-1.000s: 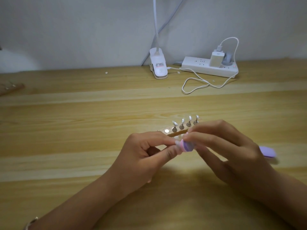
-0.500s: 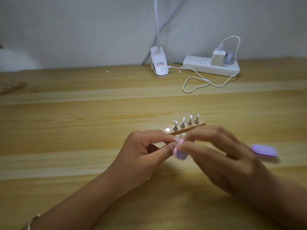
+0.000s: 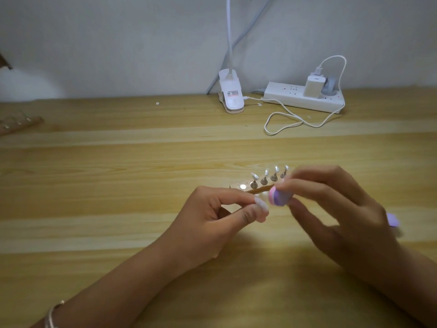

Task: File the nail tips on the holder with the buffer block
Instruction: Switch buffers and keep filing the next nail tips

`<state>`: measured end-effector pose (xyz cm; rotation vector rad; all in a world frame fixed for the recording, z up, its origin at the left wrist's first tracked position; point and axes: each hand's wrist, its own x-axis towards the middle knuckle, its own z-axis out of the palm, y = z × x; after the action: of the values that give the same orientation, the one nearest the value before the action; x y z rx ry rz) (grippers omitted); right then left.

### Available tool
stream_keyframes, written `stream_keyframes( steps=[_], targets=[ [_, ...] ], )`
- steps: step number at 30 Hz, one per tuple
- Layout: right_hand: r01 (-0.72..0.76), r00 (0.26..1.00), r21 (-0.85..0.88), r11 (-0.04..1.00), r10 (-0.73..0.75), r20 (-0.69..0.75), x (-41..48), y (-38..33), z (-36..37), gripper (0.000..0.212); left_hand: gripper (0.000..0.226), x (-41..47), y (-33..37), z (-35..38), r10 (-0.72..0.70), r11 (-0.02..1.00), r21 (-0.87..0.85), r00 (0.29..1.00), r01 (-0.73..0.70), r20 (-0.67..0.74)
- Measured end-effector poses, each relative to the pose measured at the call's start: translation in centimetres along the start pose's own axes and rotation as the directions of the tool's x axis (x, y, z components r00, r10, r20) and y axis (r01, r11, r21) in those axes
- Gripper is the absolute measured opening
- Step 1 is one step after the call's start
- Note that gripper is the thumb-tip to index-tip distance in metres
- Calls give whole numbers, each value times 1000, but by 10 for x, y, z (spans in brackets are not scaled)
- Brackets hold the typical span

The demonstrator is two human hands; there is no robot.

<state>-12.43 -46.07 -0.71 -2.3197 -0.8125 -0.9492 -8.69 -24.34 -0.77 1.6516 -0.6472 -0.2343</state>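
Lifts buffer block (image 3: 279,198) to just beside nail tip (image 3: 261,204), probably between strokes; grips block in right hand (image 3: 335,209) fingers, pinches tip in left hand (image 3: 210,216) fingers.

Holder (image 3: 259,191) with upright nail tips (image 3: 266,172) just beyond left hand (image 3: 212,218) and right hand (image 3: 338,209): bars forward path. Purple block (image 3: 393,220) just right of right hand, partly hidden. Bare bench (image 3: 94,185) left of left hand. Wooden strip (image 3: 19,123) far left. Far ahead: lamp clip (image 3: 231,95), power strip (image 3: 302,100), looped cable (image 3: 283,121).
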Motion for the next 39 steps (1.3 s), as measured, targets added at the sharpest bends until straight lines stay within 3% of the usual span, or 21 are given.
stream_keyframes(
  steps=[4,7,9,11,14,19,22,24,27,30,32,34,39],
  targets=[
    [150,984,9,989,-150,96,-5,-11,4,22,15,0,-2,0,9,1000,-17,1000,-9,22],
    [35,999,-81,996,-32,39,0,4,1,20,14,0,-2,-2,-18,1000,-24,999,19,42],
    [-8,1000,-52,999,8,-6,0,3,-1,20,13,1,-2,-2,-26,999,-22,998,27,56],
    [48,999,28,998,-49,21,-4,-6,1,24,14,0,-1,-1,-12,1000,-16,998,13,60],
    [146,985,-6,989,-145,95,-7,-8,5,26,15,0,-1,-1,10,1000,-13,997,-9,71],
    [-40,999,-11,999,40,-5,-2,5,0,24,15,0,-1,-3,-26,1000,6,995,25,97],
    [64,995,86,994,-69,66,-8,-11,5,31,16,1,-1,-3,-10,1000,-2,996,11,92],
    [108,986,55,993,-114,118,-9,-9,5,32,17,0,-2,-4,-13,1000,4,996,13,91],
    [-19,997,-36,999,22,77,-2,7,-1,29,14,1,-2,-3,-38,999,10,995,37,88],
    [-107,993,131,986,101,55,-4,2,-2,20,14,1,-2,-2,-32,999,22,995,30,89],
    [-47,992,192,980,23,125,-9,-7,3,24,13,0,-2,-2,-6,999,35,995,2,104],
    [55,984,106,993,-72,163,-11,-6,4,36,14,0,-2,-2,7,999,45,994,-12,111],
    [-32,991,117,993,16,133,-8,-3,4,36,13,0,-2,-2,3,999,50,997,-7,81]
  ],
)
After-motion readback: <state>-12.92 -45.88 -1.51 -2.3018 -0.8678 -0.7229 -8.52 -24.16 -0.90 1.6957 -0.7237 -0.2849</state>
